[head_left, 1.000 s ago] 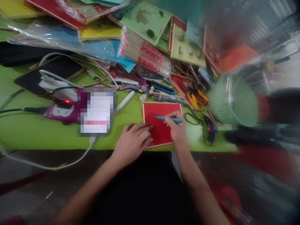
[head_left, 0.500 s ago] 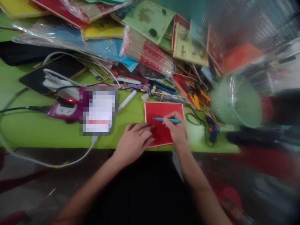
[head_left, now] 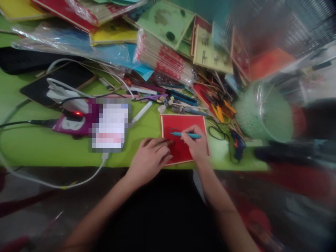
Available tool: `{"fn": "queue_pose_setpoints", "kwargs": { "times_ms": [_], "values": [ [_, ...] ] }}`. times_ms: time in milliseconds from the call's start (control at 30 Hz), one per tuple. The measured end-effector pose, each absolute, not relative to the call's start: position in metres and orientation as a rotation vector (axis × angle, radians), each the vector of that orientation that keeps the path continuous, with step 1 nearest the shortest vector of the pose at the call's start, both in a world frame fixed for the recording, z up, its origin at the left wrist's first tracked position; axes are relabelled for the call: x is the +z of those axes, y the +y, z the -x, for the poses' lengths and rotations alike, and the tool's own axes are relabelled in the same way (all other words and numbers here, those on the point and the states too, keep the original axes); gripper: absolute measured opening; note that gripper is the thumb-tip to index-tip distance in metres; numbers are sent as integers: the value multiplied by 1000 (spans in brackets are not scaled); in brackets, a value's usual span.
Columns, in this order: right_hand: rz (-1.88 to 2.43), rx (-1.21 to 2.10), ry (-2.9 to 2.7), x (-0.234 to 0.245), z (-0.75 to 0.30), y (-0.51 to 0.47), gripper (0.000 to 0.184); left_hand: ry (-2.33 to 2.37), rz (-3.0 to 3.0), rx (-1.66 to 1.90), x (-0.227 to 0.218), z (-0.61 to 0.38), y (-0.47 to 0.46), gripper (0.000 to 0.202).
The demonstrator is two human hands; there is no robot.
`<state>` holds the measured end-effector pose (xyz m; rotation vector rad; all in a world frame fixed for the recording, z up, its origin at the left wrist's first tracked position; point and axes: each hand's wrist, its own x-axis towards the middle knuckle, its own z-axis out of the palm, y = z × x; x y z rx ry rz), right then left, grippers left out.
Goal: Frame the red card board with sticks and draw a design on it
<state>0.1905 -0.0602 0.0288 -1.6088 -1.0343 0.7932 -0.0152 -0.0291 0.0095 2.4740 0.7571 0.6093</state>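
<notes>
A red card (head_left: 181,122) with a pale stick border lies flat at the front edge of the green table. My right hand (head_left: 195,141) grips a blue pen (head_left: 178,134), its tip pointing left over the card; whether the tip touches the surface I cannot tell. My left hand (head_left: 152,155) rests at the card's lower left edge with its fingers stretched over the red surface, holding nothing. A white marker (head_left: 142,112) lies to the left of the card, beside a phone (head_left: 111,122) whose screen is blurred out.
On the left, a purple power strip (head_left: 70,125) carries plugs and cables. A glue gun (head_left: 238,145) and a green basket (head_left: 262,112) stand at the right. Behind lie scissors (head_left: 222,111), loose pens, bundled sticks (head_left: 165,57) and several framed coloured cards (head_left: 165,21).
My right hand and the blue pen have shifted very slightly left over the card. My left hand stays in place.
</notes>
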Motion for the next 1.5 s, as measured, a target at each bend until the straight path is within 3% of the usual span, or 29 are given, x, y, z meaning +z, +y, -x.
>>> {"fn": "queue_pose_setpoints", "kwargs": {
  "times_ms": [867, 1500],
  "values": [
    [1732, 431, -883, 22, -203, -63, 11, 745, -2455, 628, 10, 16, -29, 16],
    [1596, 463, -759, 21, -207, -61, 12, 756, -2407, 595, 11, 16, -29, 18]
  ]
}}
